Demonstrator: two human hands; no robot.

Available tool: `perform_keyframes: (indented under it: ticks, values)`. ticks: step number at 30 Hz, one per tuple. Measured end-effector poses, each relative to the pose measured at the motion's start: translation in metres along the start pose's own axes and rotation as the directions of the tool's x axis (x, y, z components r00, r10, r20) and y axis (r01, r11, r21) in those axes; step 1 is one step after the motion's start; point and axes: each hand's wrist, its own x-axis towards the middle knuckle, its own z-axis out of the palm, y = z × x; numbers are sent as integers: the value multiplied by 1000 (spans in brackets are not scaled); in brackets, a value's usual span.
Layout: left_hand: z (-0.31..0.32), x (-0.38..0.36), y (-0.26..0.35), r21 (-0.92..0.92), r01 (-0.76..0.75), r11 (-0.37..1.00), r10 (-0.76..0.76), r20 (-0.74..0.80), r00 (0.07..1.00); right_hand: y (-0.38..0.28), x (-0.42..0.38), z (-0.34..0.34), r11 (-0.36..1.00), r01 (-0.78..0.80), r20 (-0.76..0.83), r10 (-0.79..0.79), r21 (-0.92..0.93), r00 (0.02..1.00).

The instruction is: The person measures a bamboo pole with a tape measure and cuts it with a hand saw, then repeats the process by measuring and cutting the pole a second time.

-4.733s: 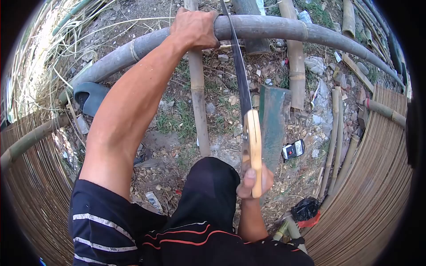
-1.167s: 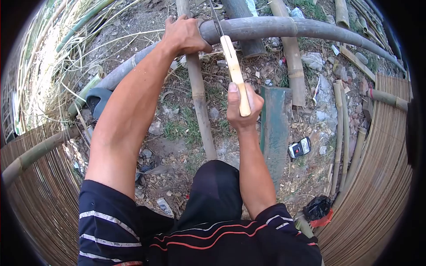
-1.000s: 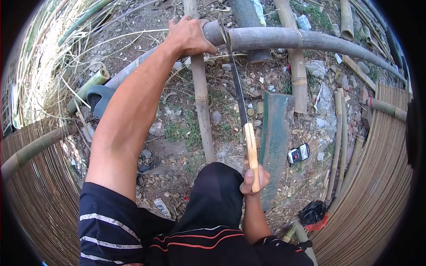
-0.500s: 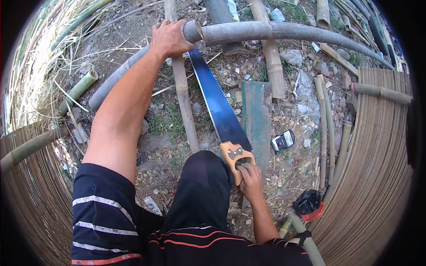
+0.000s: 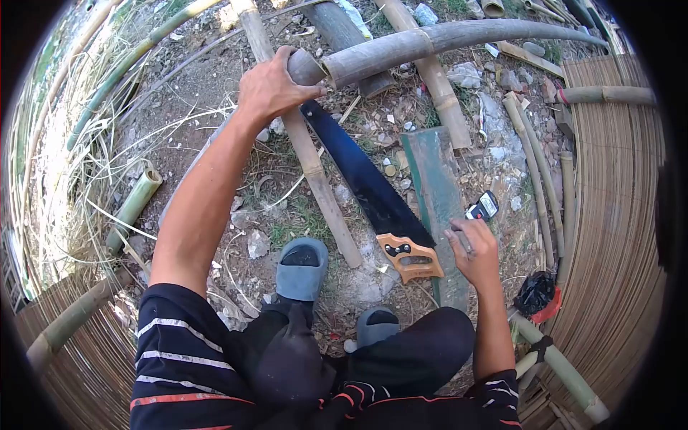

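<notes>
My left hand (image 5: 276,89) is closed over the near end of a grey bamboo pole (image 5: 306,69), most of which my forearm hides. This end sits beside the cut end of a long curved bamboo pole (image 5: 387,59), with a narrow dark gap between them. A handsaw (image 5: 362,172) with a dark blade and a wooden handle lies slanting on the ground, its tip near my left hand. My right hand (image 5: 474,251) is off the saw, right of its handle, over a green-grey board (image 5: 438,179). Its fingers are loosely bent, with nothing visible in them.
Thinner bamboo supports (image 5: 315,172) pass under the poles. A small black-and-white device (image 5: 484,206) lies just beyond my right hand. A black plastic bag (image 5: 536,292) and a slatted bamboo mat (image 5: 609,215) are at the right. Shavings and cut strips (image 5: 64,165) are heaped at the left.
My right hand has let go of the saw handle and moved up and right. The saw now lies at more of a slant. My knee has swung away, showing my sandals, and the view has shifted.
</notes>
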Motion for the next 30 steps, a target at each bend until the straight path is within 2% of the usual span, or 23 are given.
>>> perform_keyframes:
  ticks: [3,5,7,8,9,10,12,13,14,15,16,17,19,20,21,22,24,25,26,27,28,29,30]
  values:
    - [-3,-1,-2,-7,-12,1000,13,58,998,-52,50,-18,993,114,153,-114,5,982]
    - [-15,-7,4,-68,-59,996,65,90,994,-76,65,0,975,200,192,-216,99,957]
    - [-45,-18,31,-245,-219,945,247,88,965,-106,69,25,965,84,279,-155,248,948]
    - [-58,-18,45,-233,-225,946,252,96,963,-120,68,43,933,14,273,-119,359,955]
    - [-71,-17,61,-340,-267,902,296,35,955,-131,65,63,885,-53,277,-87,463,957]
    - [-87,-17,81,-440,-313,842,332,-36,943,-141,60,79,883,-51,272,-89,467,958]
    - [-130,-32,135,-656,-148,741,289,111,951,-156,46,100,630,-137,203,-33,764,979]
    - [-144,-42,155,-737,-76,671,276,153,949,-160,43,99,639,-129,197,-36,758,980]
    - [-143,-43,164,-741,-86,666,280,141,950,-162,39,97,575,-99,82,56,812,995]
    - [-139,-43,172,-848,-200,490,460,57,886,-161,36,94,509,-56,-29,158,859,987]
    - [-133,-43,183,-918,-279,282,612,-52,789,-154,32,84,397,-132,35,242,908,970]
    - [-126,-45,201,-917,-285,278,617,-56,785,-145,25,73,401,-125,27,243,907,970]
    - [-108,-45,238,-922,-100,374,382,55,922,-121,12,52,404,-196,36,371,894,928]
    - [-78,-30,236,-867,-341,364,395,-188,899,-108,1,38,421,-213,25,410,882,912]
    - [-70,-39,225,-765,-434,476,315,-312,896,-92,-13,24,435,-235,16,450,869,893]
    - [-66,-53,206,-644,-498,581,255,-437,863,-72,-26,16,486,-212,-66,493,848,867]
    - [-33,-70,156,-458,-488,743,185,-560,807,-28,-56,2,589,-222,-225,589,777,776]
    - [-16,-73,132,-478,-383,791,89,-530,843,-3,-68,-5,636,-255,-298,629,728,718]
    - [-5,-75,114,-444,-317,838,68,-491,868,20,-82,-12,635,-266,-303,641,725,705]
    - [5,-77,100,-409,-250,878,44,-451,892,43,-97,-20,627,-378,-339,727,681,597]
    - [14,-72,88,-358,-228,906,58,-428,902,64,-114,-26,598,-487,-384,793,637,472]
    - [23,-67,81,-309,-210,927,74,-399,914,87,-136,-31,590,-508,-397,804,628,443]
    - [27,-63,79,-205,-219,954,129,-378,917,109,-157,-33,536,-597,-385,844,597,373]
